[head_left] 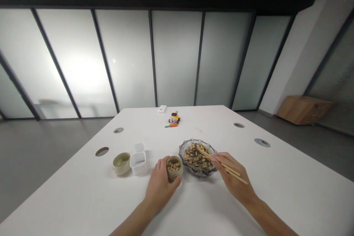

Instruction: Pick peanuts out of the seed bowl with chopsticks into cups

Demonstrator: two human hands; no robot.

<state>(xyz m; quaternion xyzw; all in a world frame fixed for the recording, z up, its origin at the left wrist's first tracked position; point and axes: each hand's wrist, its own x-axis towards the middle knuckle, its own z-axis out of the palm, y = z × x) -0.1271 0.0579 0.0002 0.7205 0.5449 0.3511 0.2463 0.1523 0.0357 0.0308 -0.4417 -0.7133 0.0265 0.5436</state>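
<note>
Head view, left hand [160, 182]: fingers are curled around the green cup [177, 176], in which nuts [173, 166] are contained.
Right hand [233, 173]: chopsticks [206, 153] are gripped by closed fingers; their tips are rested among nuts and seeds [199, 166]; whether anything is pinched cannot be told.
Glass bowl [197, 173]: these are held in it, just right of the cup, on the table [199, 208].

Two cups [176, 175]; two chopsticks [232, 170]; one glass bowl [197, 172]; four table grommets [260, 142]
</note>
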